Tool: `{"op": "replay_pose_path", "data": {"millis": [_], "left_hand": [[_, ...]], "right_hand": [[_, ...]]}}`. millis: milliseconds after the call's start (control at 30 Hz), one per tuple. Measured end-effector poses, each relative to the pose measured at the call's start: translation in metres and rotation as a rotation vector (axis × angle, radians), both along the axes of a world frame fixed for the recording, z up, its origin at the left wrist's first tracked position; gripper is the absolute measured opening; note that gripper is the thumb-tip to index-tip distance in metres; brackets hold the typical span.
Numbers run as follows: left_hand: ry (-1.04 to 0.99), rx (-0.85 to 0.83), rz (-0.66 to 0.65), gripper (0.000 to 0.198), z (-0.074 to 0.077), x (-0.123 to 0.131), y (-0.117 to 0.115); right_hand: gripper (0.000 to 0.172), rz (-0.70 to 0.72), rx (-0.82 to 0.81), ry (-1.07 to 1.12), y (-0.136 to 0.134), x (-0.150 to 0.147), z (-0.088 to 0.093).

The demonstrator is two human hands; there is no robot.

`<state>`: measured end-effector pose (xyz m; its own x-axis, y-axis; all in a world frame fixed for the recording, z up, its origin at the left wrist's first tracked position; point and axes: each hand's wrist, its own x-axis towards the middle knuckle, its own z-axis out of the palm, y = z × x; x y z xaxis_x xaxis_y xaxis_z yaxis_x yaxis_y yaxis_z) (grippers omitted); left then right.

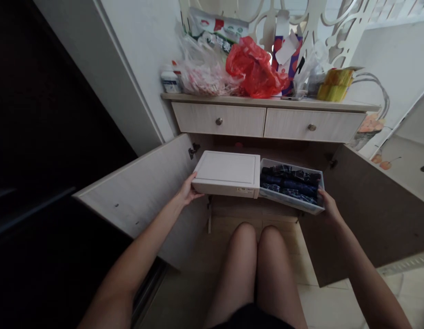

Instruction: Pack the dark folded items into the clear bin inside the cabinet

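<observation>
A white storage box [228,171] with a flat top is held at its left end by my left hand [190,189], thumb on the side and fingers beneath. From its right side extends a pale translucent drawer [290,199], tilted slightly down to the right. Inside lie rolled or folded dark plaid cloths [290,183], navy and black. My right hand [328,205] grips the drawer's right end. Both pieces are in front of the open lower part of a whitish cabinet [218,109], above my knees. Whether the drawer's left end is inside the box is hidden.
Cabinet doors stand swung out at left [146,187] and right [369,219]. Two shut drawers with round knobs are above. The cabinet top carries a red plastic bag [254,68], a clear bag [208,68], a white bottle [170,81] and a yellow package [335,84].
</observation>
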<state>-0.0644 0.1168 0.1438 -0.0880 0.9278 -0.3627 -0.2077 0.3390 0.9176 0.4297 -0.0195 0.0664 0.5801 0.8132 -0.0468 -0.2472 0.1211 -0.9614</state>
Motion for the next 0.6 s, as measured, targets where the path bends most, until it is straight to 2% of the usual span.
{"op": "replay_pose_path", "data": {"millis": [200,333,467,600], "left_hand": [[-0.030,-0.048,-0.004,0.041,-0.007,0.011,-0.009],[-0.032,-0.065,-0.027,0.043,-0.016,0.027,-0.017],[-0.025,-0.055,-0.035,0.044,-0.023,0.047,-0.023],[-0.034,-0.041,-0.063,0.046,-0.028,0.064,-0.025]], "right_hand": [[0.042,0.220,-0.093,0.047,0.003,-0.008,0.020],[0.040,0.300,-0.081,0.078,0.014,-0.026,0.023],[0.041,0.292,-0.072,0.071,0.031,-0.049,0.016],[0.050,0.216,-0.060,-0.073,0.049,-0.065,0.006]]}}
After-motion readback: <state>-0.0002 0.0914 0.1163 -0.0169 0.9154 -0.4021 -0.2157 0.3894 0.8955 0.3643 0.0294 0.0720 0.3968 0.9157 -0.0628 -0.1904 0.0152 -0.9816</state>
